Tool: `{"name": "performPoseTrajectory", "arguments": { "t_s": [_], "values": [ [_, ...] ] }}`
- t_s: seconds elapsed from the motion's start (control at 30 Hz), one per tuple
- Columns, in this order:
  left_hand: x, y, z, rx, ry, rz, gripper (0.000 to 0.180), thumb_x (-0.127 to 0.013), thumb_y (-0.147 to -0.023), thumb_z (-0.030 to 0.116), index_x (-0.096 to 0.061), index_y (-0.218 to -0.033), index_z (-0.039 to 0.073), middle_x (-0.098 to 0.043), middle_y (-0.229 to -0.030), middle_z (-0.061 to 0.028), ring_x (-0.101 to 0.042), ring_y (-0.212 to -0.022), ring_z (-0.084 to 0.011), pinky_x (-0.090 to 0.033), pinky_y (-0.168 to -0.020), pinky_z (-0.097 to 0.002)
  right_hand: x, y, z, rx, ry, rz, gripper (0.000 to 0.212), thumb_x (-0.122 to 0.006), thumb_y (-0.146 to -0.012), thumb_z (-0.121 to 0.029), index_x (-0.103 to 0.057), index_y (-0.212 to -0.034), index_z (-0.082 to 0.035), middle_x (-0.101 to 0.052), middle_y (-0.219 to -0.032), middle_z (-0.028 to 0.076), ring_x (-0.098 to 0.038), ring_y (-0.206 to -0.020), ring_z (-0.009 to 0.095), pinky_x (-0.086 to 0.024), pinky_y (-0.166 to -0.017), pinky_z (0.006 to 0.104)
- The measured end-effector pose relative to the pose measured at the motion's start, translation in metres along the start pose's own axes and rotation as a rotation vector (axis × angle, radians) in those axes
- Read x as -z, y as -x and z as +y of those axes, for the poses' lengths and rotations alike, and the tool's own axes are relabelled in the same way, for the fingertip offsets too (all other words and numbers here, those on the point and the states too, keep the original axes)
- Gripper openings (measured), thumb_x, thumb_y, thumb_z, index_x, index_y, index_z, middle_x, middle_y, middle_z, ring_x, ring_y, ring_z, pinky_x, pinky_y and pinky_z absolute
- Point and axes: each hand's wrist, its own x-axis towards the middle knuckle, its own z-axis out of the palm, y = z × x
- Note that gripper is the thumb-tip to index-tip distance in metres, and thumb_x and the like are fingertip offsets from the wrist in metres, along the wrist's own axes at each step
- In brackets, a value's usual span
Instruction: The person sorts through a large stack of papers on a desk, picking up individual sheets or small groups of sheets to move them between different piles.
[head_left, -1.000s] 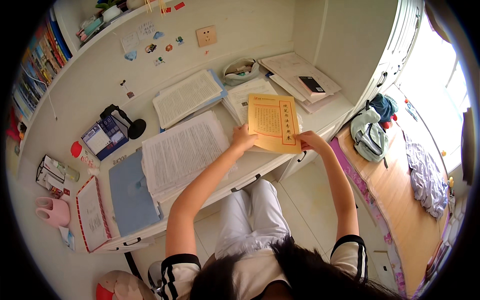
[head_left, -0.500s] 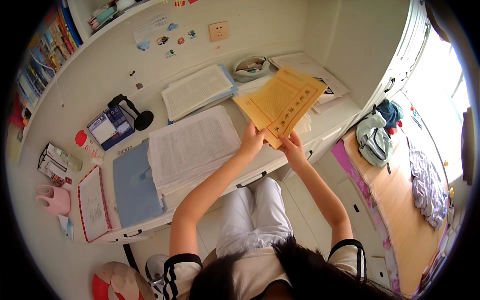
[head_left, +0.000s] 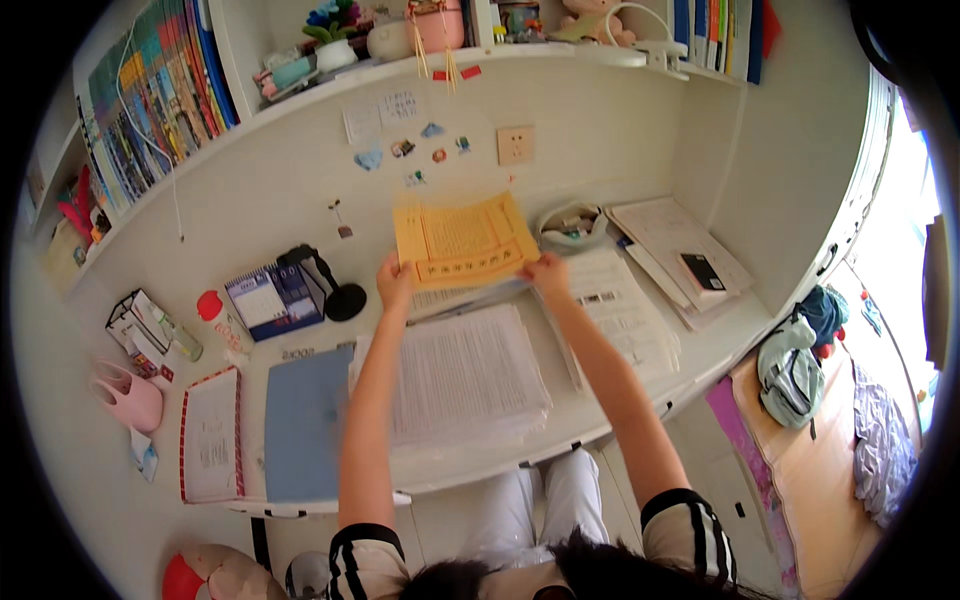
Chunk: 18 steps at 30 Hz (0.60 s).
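Observation:
A yellow printed sheet (head_left: 462, 238) is stretched between my two hands above the back of the desk. Its left edge is pinched in my left hand (head_left: 396, 282), and its lower right corner in my right hand (head_left: 546, 274). Beneath and behind the sheet lies another stack of papers, mostly covered by it. Nearer to me is a thick stack of printed papers (head_left: 465, 375), partly crossed by my left forearm. To the right, under my right forearm, sits a second pile of papers (head_left: 610, 315).
On the left are a blue folder (head_left: 303, 425), a red-edged board (head_left: 212, 440), a desk calendar (head_left: 270, 300), a black lamp-like stand (head_left: 345, 300) and a red-capped cup (head_left: 222, 325). A grey pencil pouch (head_left: 572, 228) and a phone (head_left: 702, 272) lie at the back right.
My hands have carried the yellow sheet left and toward the back of the desk, turning it level and moving farther apart. The view has tilted up, showing more shelf.

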Motion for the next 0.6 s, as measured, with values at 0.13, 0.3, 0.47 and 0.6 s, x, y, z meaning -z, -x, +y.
{"name": "performPoseTrajectory", "arguments": {
  "t_s": [0.13, 0.3, 0.47, 0.6],
  "values": [
    [-0.019, 0.009, -0.033, 0.118, -0.144, 0.009, 0.024, -0.050, -0.071, 0.002, -0.050, -0.095, -0.002, -0.055, -0.089, -0.0124, -0.052, -0.085, -0.0205, -0.038, -0.073, -0.0267, 0.011, -0.014, 0.026, -0.133, 0.172, 0.059, 0.021, -0.057, -0.069, -0.004, -0.049, -0.085, 0.006, -0.056, -0.068, 0.009, -0.055, -0.057, 0.015, -0.046, -0.052, 0.0251],
    [-0.052, 0.046, 0.013, -0.228, -0.873, 0.004, 0.041, -0.054, -0.068, 0.010, -0.041, -0.105, -0.002, -0.040, -0.113, -0.0189, -0.036, -0.106, -0.0292, -0.030, -0.086, -0.0355, 0.057, 0.028, 0.005, 0.266, 0.501, 0.052, 0.041, -0.065, -0.061, -0.011, -0.047, -0.095, 0.003, -0.054, -0.080, 0.011, -0.054, -0.067, 0.017, -0.045, -0.058, 0.0281],
    [-0.146, 0.134, 0.052, 0.354, -0.093, -0.643, 0.041, -0.054, -0.070, 0.017, -0.043, -0.105, -0.002, -0.043, -0.112, -0.0140, -0.037, -0.105, -0.0237, -0.030, -0.086, -0.0326, 0.187, 0.071, -0.022, 0.180, 1.072, 0.202, 0.059, -0.070, -0.055, -0.022, -0.045, -0.104, 0.000, -0.043, -0.106, 0.017, -0.044, -0.096, 0.026, -0.039, -0.078, 0.0336],
    [-0.173, 0.183, 0.034, 0.590, 0.198, -0.872, 0.040, -0.053, -0.071, 0.018, -0.044, -0.104, -0.003, -0.047, -0.106, -0.0132, -0.043, -0.099, -0.0217, -0.033, -0.083, -0.0310, 0.235, 0.102, -0.024, 0.082, 1.125, 0.272, 0.062, -0.070, -0.052, -0.028, -0.046, -0.102, 0.000, -0.045, -0.102, 0.020, -0.044, -0.095, 0.030, -0.038, -0.079, 0.0352]
  ]
}}
